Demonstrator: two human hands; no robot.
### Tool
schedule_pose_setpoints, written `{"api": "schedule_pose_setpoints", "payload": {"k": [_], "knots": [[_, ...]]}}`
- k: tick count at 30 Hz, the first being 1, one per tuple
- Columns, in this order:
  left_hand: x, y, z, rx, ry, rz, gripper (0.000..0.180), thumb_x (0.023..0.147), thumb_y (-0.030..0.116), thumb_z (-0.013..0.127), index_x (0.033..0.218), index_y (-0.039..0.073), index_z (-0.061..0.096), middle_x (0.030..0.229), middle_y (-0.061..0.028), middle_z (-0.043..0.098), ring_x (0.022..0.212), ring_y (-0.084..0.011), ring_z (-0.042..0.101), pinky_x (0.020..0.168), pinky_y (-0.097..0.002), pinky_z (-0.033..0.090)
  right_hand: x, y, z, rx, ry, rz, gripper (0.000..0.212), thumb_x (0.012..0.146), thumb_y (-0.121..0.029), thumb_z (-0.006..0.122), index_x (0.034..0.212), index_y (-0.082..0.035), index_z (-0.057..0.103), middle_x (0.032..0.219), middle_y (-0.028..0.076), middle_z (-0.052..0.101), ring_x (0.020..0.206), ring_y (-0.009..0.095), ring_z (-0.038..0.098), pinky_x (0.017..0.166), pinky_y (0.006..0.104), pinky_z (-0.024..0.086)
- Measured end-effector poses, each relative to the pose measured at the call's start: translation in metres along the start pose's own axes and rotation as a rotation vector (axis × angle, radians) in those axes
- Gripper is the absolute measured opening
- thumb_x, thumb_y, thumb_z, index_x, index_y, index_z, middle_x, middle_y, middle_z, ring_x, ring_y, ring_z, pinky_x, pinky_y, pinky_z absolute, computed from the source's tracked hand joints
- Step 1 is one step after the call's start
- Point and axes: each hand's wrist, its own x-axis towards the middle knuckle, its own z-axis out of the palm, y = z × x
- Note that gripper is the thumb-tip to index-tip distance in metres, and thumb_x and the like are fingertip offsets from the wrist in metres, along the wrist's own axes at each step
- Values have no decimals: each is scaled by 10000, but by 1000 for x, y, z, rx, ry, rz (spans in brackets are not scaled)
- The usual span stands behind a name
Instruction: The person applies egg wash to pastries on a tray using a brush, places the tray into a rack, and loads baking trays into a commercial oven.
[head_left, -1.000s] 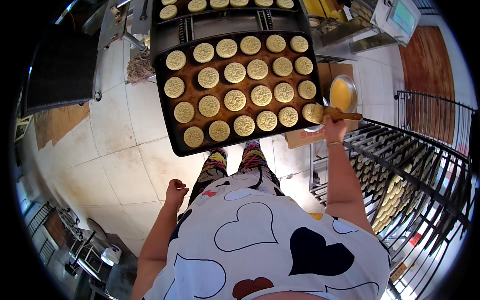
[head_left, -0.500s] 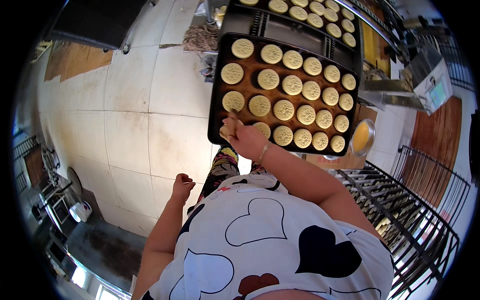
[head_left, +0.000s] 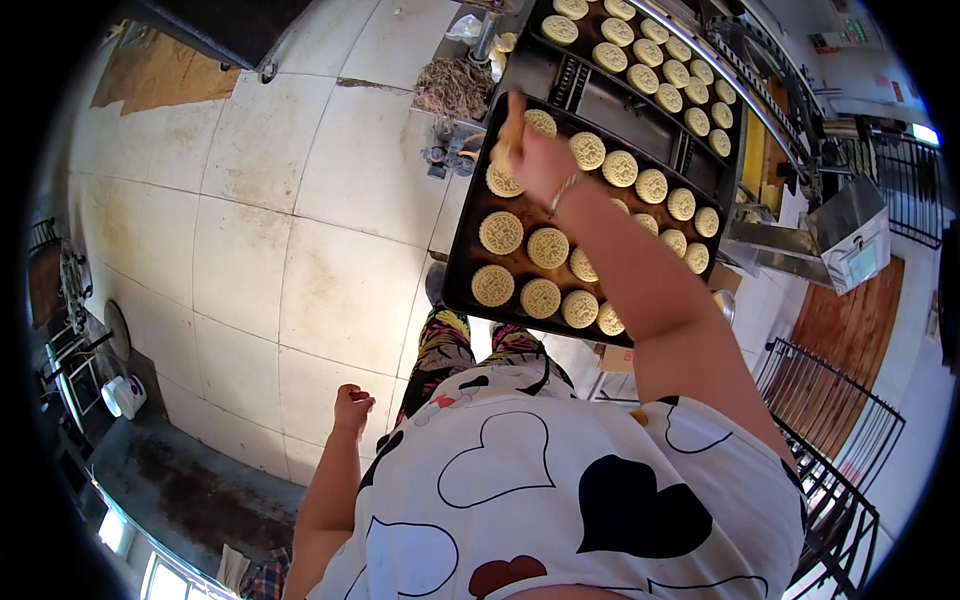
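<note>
My right hand [head_left: 543,163] reaches over the far left corner of a dark baking tray [head_left: 470,268]. It is closed on a long tan thing [head_left: 510,132], too blurred to name. Rows of round, pale yellow pastries [head_left: 500,232] with stamped tops and scalloped edges lie on the tray. The tan thing hovers over or touches the leftmost pastries; which one I cannot tell. My forearm hides several pastries in the middle and at the near right. Low at my left side hangs my left hand [head_left: 354,410], fingers curled, nothing visible in it.
Beyond lies a second tray of pastries [head_left: 645,79], next to a metal rail and a chain conveyor [head_left: 572,82]. A metal box with a screen [head_left: 850,240] stands at the right, near a black rack [head_left: 830,490]. A fibrous brown bundle [head_left: 452,88] sits left of the trays.
My right hand has moved from the tray's near left corner up to its far left corner, still holding the tan thing. The whole view has shifted and turned slightly. My left hand stays low.
</note>
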Motion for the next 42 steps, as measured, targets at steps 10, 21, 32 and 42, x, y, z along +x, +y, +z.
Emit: {"api": "schedule_pose_setpoints", "payload": {"k": [10, 21, 32, 42], "knots": [[-5, 42, 32, 0, -126, 65, 372, 706, 20, 670, 1004, 46, 448, 937, -93, 582, 796, -172, 579, 663, -286, 483, -94, -18, 48, 311, -131, -49, 292, 850, -279, 506, 972, -16, 538, 691, 207, 602, 628, 388, 596, 578, 478, 487], [2, 75, 41, 133, -99, 104, 383, 695, -16, 653, 1016, 17, 446, 918, -118, 567, 754, -173, 560, 621, -280, 480, -78, 126, -19, 241, 264, 380, 355, 811, -324, 602, 776, 29, 583, 638, 225, 589, 626, 395, 583, 530, 451, 459], [-12, 94, 97, 268, -165, 105, 402, 716, 21, 667, 1052, 30, 446, 956, -97, 581, 820, -182, 585, 692, -291, 489, -248, 106, -4, 616, -25, 373, 269, 808, -189, 586, 1055, -83, 610, 969, 172, 626, 850, 308, 606, 717, 408, 486], [-39, 111, 171, 360, -195, 156, 410, 697, -35, 648, 1050, 9, 443, 936, -128, 573, 755, -184, 569, 621, -283, 481, -289, 285, -71, 341, 349, 356, 209, 826, -188, 588, 1011, -125, 663, 862, 134, 661, 738, 317, 632, 626, 382, 506]]}}
